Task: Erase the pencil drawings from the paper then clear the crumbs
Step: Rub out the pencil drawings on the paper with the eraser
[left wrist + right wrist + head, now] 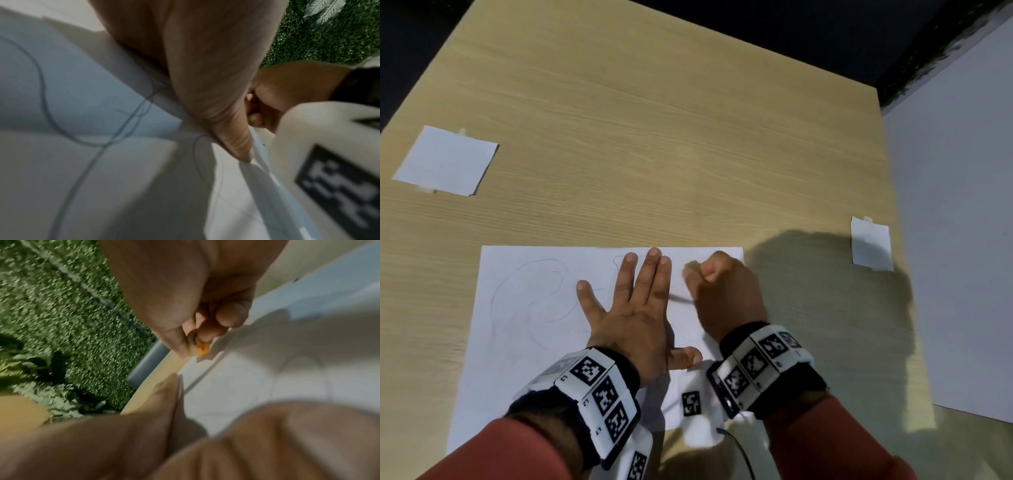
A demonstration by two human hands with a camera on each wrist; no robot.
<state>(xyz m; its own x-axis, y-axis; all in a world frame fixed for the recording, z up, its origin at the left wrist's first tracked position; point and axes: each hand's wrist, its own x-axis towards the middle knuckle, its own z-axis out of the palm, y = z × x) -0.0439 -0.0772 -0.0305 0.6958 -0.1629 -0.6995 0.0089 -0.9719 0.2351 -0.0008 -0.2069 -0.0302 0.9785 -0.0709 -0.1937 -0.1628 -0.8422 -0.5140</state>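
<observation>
The paper (534, 342), a thin white sheet, lay flat on the pale wood-grain worktop (654, 137) near the person. The left hand (633, 308) rested on its middle with straight, spread fingers and a wide, flat grip, probably to keep the light sheet from sliding or wrinkling during the rubbing. Just beside it, over the far right part of the sheet, the right hand (726, 294) was curled into a narrow grip. In the right wrist view the fingertips pinched a small orange eraser (202, 348), rounded and worn, with dark smudges; its tip was at the paper or just above it, I could not tell which. A small eraser needs such a tight pinch so that it can be pressed hard.

The pencil drawings (530, 291) were thin grey curved lines, clear on the left half of the sheet and under the left hand. Near the right hand the lines were fainter, so I judged that the erasing was in progress and much was left. Crumbs were too small to see.

Two small white paper squares, one at the left (445, 161) and one at the right (871, 245), were taped to the worktop, well apart from the sheet.
</observation>
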